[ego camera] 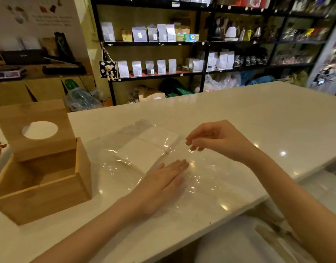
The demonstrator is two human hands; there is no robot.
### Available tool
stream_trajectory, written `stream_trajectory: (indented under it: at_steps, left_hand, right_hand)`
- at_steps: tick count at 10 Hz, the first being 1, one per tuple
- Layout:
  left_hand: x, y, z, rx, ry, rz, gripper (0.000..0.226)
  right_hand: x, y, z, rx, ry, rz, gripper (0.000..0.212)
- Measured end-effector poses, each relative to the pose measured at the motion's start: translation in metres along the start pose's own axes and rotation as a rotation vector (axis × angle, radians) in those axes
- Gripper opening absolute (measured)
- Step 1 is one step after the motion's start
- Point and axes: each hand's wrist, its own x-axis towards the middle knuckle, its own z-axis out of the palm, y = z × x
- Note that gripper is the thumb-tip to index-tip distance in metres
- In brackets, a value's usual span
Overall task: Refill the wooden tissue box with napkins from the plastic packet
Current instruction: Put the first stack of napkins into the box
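On the near part of the white counter, the left hand is lying palm down on the clear plastic packet, its fingers straight and close together, pressing the loose film flat against the countertop. Just beyond it, the right hand is hovering over the same packet with the wrist raised and the fingers curled downward, slightly apart; the fingertips are sitting at the film, but whether they are pinching it or only touching it cannot be told. Both forearms are coming in from the bottom edge, bare.

Inside the packet, toward its far left end, a stack of white napkins is lying flat, showing as two square piles side by side under the crinkled plastic. The near half of the packet is looking empty and transparent, catching glints of the ceiling lights.

To the left of the packet, near but apart from it, the wooden tissue box is standing open on the counter, its inside showing bare wood. Its lid, with a round opening in it, is tilting upright against the back edge of the box.

Behind the counter, black shelves are holding rows of pale pouches and other goods, blurred in the distance.
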Motion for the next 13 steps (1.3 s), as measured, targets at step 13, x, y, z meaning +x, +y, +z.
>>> stream_trajectory:
  at_steps: [13]
  left_hand:
    - [0.029,-0.083,-0.05,0.192,0.277,-0.72,0.049]
  right_hand:
    - [-0.071,0.055,0.062,-0.734,-0.323,-0.121,0.066]
